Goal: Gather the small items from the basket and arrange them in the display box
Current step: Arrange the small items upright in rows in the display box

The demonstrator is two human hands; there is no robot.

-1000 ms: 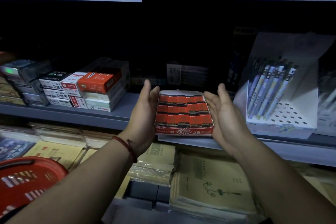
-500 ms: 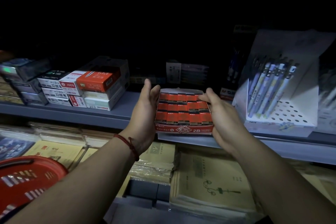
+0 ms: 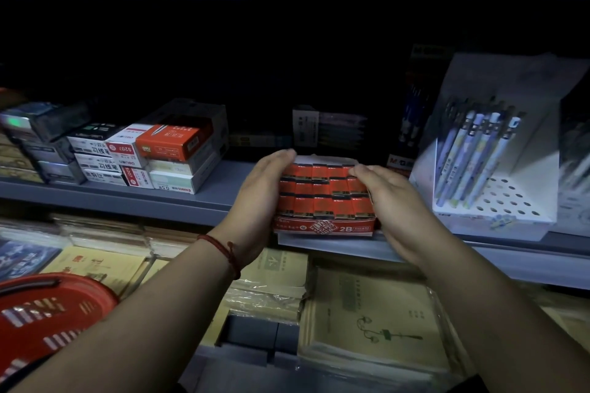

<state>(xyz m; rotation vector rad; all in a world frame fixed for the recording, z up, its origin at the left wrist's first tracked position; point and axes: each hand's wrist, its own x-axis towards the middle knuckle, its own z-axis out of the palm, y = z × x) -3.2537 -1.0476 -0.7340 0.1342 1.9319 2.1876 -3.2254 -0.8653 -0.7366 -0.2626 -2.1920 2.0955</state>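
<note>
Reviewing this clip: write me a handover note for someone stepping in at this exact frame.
Left hand: cups the left side of the display box, fingers curled over its back corner.
Right hand: palm at the box's right side, straight fingers lying across the top erasers.
The display box stands at the shelf edge, beside the white pen stand. The red basket sits lower left, its inside out of view.
Done: red 2B erasers fill the box in rows.
Left: probably square the rows, let go, check the basket for leftovers.
</note>
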